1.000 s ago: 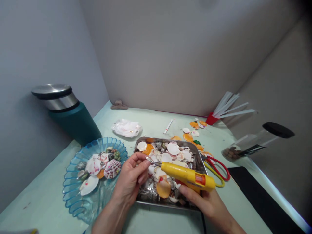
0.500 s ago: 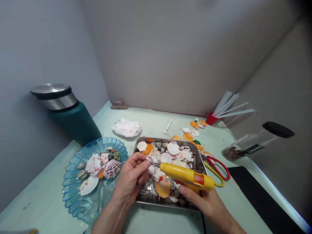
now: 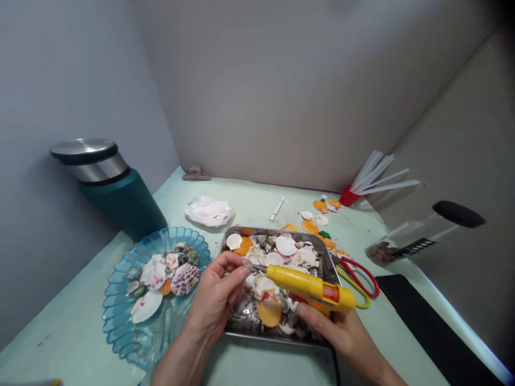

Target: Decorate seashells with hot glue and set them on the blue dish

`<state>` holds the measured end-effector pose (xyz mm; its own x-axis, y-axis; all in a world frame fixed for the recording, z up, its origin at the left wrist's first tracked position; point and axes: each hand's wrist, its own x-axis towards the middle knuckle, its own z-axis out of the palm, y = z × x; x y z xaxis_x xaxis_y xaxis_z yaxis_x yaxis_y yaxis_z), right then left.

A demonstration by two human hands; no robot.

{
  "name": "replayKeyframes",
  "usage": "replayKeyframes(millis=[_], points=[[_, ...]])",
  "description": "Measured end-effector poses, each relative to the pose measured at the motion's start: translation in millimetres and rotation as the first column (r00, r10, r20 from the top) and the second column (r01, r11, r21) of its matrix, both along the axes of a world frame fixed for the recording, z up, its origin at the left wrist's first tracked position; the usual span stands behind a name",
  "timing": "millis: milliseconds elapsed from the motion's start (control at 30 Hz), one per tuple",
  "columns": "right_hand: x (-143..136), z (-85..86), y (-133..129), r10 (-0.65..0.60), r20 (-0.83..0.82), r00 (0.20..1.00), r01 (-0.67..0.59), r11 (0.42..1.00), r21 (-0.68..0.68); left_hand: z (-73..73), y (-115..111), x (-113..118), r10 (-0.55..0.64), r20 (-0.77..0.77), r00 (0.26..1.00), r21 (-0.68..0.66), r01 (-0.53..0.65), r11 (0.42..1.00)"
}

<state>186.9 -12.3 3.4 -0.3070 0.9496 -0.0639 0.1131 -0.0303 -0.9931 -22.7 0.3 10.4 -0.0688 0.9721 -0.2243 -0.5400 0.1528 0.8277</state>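
My right hand (image 3: 336,324) is wrapped around the grip of a yellow hot glue gun (image 3: 300,282), whose metal nozzle points left. My left hand (image 3: 221,289) pinches thumb and forefinger together right at the nozzle tip; whatever sits between them is too small and hidden to make out. Beneath both hands lies a metal tray (image 3: 277,339) full of white, orange and patterned seashells. An orange scallop shell (image 3: 269,312) rests near its front. To the left, a blue scalloped plate (image 3: 116,327) carries several shells, among them a striped one (image 3: 185,279).
A teal bottle (image 3: 120,201) stands back left. Behind the tray are a crumpled white tissue (image 3: 209,211), a white marker (image 3: 277,209) and loose orange shells (image 3: 309,227). On the right are scissors (image 3: 362,279), a red cup (image 3: 349,196) of glue sticks, a clear jar (image 3: 382,253) and a black phone-like slab (image 3: 430,327).
The glue gun has shifted slightly to the right. A small red light now shows on its side. My left hand stays almost in place, still pinching at the nozzle.
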Motion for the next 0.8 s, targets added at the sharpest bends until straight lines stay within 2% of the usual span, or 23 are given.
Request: replayKeyframes(millis=[167, 433, 600, 800], points=[[-7.5, 5.1, -3.2, -0.096, -0.079, 0.992, 0.096, 0.995, -0.009, -0.6, -0.4, 0.2, 0.004, -0.013, 1.0, 0.003, -0.004, 1.0], [-2.2, 2.7, -0.5, -0.012, -0.012, 1.0, 0.012, 1.0, -0.003, 0.4, -0.8, 0.4, -0.003, -0.019, 1.0, -0.001, 0.003, 1.0], [-4.7, 2.2, -2.7, -0.082, -0.045, 0.996, 0.081, 0.996, -0.022, 1.4, -0.9, 0.8, 0.006, -0.019, 1.0, -0.001, -0.006, 1.0], [-6.0, 4.4, -3.0, -0.087, -0.049, 0.995, 0.086, 0.996, -0.01, 1.2, 0.5, 0.8, 0.022, -0.013, 1.0, 0.008, -0.022, 1.0]])
